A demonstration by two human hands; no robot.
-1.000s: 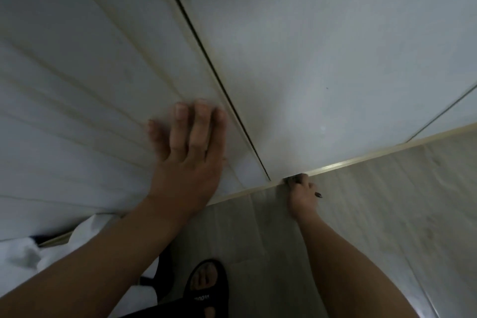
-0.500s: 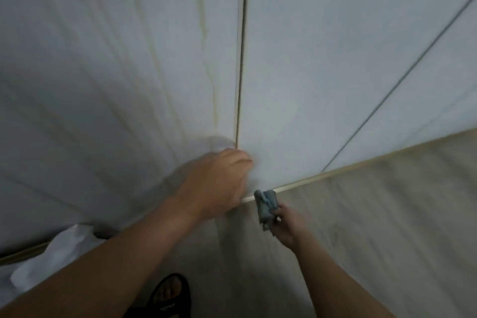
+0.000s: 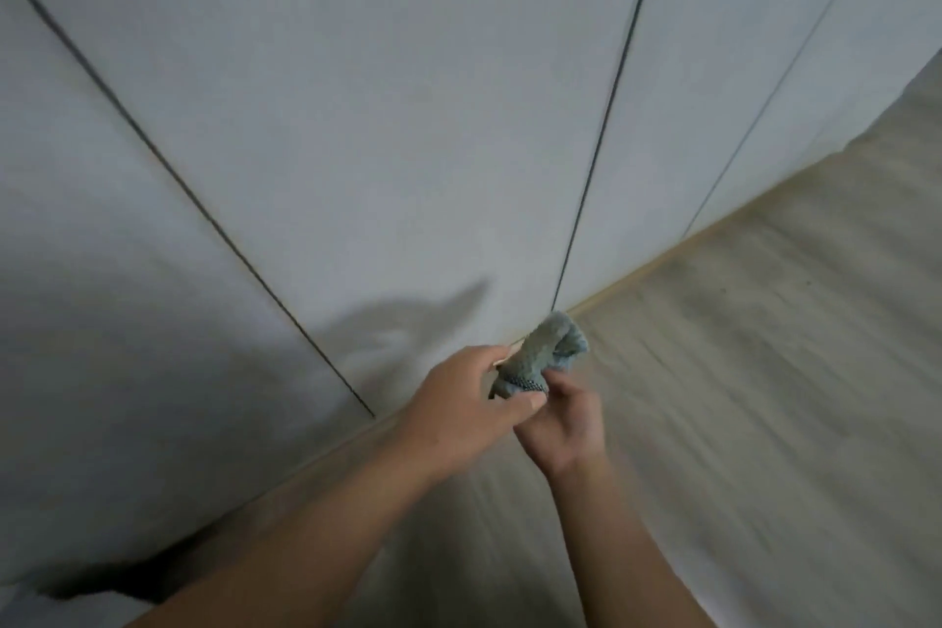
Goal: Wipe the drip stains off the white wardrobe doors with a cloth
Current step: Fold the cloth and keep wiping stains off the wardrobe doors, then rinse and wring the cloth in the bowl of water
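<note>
With the left hand (image 3: 474, 403) and right hand (image 3: 563, 428) both in a closed grip on the bunched cloth (image 3: 545, 352) by the wardrobe doors (image 3: 408, 117), a slack hold could drop it onto the floor (image 3: 764, 372), where it might pick up grit.

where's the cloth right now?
Head view, lower centre: the cloth is bunched between the left hand and right hand, near the bottom edge of the wardrobe doors.

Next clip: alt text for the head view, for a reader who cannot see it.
A left hand and a right hand together hold a bunched grey-green cloth near the foot of white wardrobe doors, seen from above. Pale wood-grain floor lies to the right.
</note>
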